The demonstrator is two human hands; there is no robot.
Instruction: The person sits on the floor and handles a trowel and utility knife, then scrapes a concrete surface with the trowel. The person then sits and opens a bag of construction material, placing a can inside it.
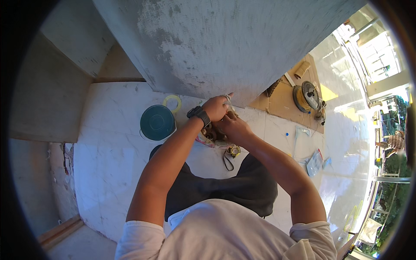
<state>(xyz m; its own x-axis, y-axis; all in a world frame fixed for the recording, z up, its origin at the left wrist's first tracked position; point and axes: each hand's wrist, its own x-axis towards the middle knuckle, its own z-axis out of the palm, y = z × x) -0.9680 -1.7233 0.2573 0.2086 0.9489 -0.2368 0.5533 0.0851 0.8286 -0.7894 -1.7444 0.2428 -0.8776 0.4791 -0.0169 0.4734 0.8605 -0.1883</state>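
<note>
Left hand point(215, 108) half-curled at a pale strip point(229, 101), right hand point(234, 129) bent-fingered over the open bag point(203, 140), hands close together, grips hidden, can't tell what either pinches

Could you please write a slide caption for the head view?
Left hand and right hand close together over a bag, near a bucket and tape measure.

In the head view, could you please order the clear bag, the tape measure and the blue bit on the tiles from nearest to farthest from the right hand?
1. Tape measure: just below the right hand in the picture.
2. Blue bit: to its right.
3. Clear bag: farther right and lower.
</note>
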